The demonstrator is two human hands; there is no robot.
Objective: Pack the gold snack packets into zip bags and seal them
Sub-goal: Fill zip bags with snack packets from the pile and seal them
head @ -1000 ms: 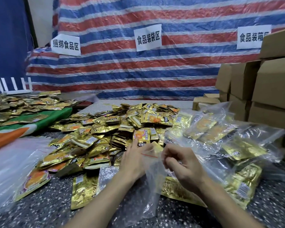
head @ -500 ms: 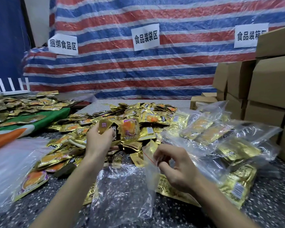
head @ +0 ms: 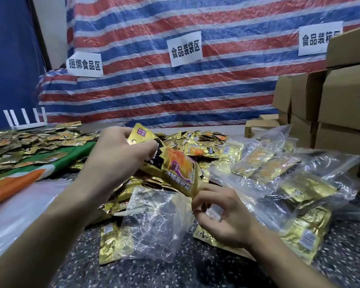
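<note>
A red, white and blue striped tarpaulin [head: 175,96] hangs across the far side, with stacked cardboard boxes [head: 341,100] at the right. On the speckled table [head: 195,271] a wide heap of gold snack packets [head: 202,142] lies in the middle, and filled zip bags [head: 289,175] are piled to its right. Near the front, an empty clear zip bag [head: 154,225] lies slumped over a loose packet [head: 110,244]. The left hand [head: 116,161] grasps a small bundle of gold packets [head: 175,167], tilted down to the right, its lower end at the bag's mouth. The right hand [head: 222,213] pinches the bag's upper edge between thumb and fingertips.
</note>
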